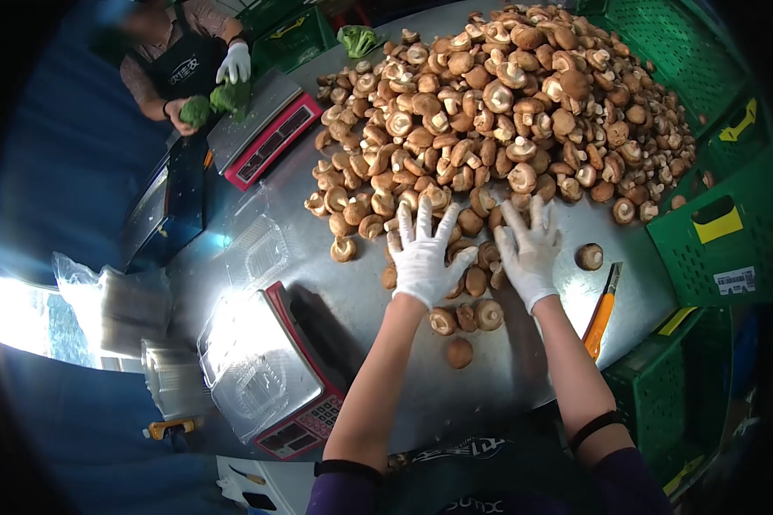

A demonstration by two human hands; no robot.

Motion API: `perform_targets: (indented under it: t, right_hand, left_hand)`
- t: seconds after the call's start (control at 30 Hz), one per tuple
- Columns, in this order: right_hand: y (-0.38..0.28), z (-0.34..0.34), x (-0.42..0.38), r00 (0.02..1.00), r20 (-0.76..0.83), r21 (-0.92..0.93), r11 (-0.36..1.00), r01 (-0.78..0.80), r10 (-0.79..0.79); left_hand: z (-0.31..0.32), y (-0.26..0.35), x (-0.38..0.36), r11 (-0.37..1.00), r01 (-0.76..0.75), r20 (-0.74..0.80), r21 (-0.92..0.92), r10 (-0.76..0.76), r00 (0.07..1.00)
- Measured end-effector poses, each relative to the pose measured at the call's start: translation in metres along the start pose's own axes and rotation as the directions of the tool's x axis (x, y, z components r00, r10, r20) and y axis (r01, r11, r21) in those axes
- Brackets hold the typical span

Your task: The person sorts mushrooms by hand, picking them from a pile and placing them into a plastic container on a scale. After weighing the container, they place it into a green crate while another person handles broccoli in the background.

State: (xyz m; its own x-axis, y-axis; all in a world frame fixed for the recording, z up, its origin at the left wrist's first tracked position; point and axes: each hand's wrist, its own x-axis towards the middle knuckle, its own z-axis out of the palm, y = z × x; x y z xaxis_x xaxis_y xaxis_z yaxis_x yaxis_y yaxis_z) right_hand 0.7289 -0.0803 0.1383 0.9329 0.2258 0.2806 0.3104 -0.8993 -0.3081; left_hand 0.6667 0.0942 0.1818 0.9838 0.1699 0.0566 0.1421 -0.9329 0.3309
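A large heap of brown shiitake mushrooms (489, 112) covers the far part of the metal table (361, 300). At the heap's near edge lies my left hand (426, 257), white-gloved, its fingers spread over several mushrooms. My right hand (528, 249), gloved the same way, is beside it with fingers stretched out and apart, resting against mushrooms. Between the two hands and just in front of them sit a few loose mushrooms (489, 315). One single mushroom (589, 257) lies to the right of my right hand. Neither hand grips anything.
An orange utility knife (603, 313) lies at right, near green crates (713, 232). To the left stands a red scale (296, 378) bearing a clear plastic container (262, 382). Stacked clear trays (172, 378) are farther left. A co-worker (176, 64) holds broccoli (196, 112) by another scale (270, 137).
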Motion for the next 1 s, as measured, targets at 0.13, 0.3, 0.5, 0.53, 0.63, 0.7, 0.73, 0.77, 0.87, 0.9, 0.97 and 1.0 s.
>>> perform_targets:
  t: [0.13,0.3,0.5,0.53,0.63,0.7,0.73,0.77,0.87,0.9,0.97,1.0]
  right_hand:
    - [-0.002,0.005,-0.045,0.971,0.079,0.258,0.946,0.199,-0.225]
    - [-0.020,-0.023,-0.112,0.944,0.202,0.351,0.920,0.177,-0.259]
    - [-0.021,-0.053,-0.132,0.906,0.106,0.515,0.802,0.303,-0.410]
    - [-0.019,-0.059,-0.122,0.902,0.094,0.571,0.765,0.297,-0.421]
    - [-0.011,-0.057,-0.103,0.966,0.021,0.483,0.849,0.216,-0.258]
    - [0.001,-0.030,-0.091,0.993,-0.055,0.307,0.945,0.113,-0.101]
    - [0.002,-0.018,-0.089,0.998,-0.010,0.304,0.950,0.069,-0.070]
    - [0.003,-0.007,-0.086,0.999,0.033,0.298,0.954,0.027,-0.039]
    - [-0.013,-0.011,-0.095,0.980,0.164,0.409,0.911,0.041,-0.117]
    - [-0.017,-0.012,-0.103,0.972,0.130,0.503,0.858,0.107,-0.198]
    - [-0.027,-0.020,-0.120,0.957,0.141,0.541,0.829,0.141,-0.254]
    - [-0.029,-0.021,-0.129,0.959,0.111,0.561,0.813,0.157,-0.262]
  left_hand:
    - [0.034,-0.004,-0.024,0.984,-0.173,0.005,0.043,0.173,0.985]
    - [0.021,0.005,-0.115,0.972,-0.144,-0.018,-0.183,0.144,0.989]
    - [0.043,-0.003,-0.193,0.976,-0.075,-0.129,-0.203,0.049,0.990]
    - [0.037,-0.002,-0.195,0.977,-0.065,-0.166,-0.205,0.031,0.986]
    - [0.029,-0.008,-0.171,0.979,-0.060,-0.340,-0.195,-0.010,0.940]
    - [0.015,-0.010,-0.132,0.981,0.014,-0.313,-0.194,-0.075,0.947]
    - [0.011,-0.009,-0.114,0.987,0.048,-0.256,-0.152,-0.086,0.963]
    - [0.008,-0.006,-0.097,0.991,0.078,-0.201,-0.110,-0.099,0.974]
    - [0.010,-0.001,-0.097,0.999,0.034,-0.051,-0.007,-0.035,0.998]
    - [0.014,-0.001,-0.106,1.000,-0.004,0.000,0.021,0.004,1.000]
    - [0.023,-0.010,-0.140,0.997,-0.055,-0.038,-0.055,0.053,0.998]
    - [0.027,-0.012,-0.157,0.990,-0.020,-0.044,-0.137,0.015,0.999]
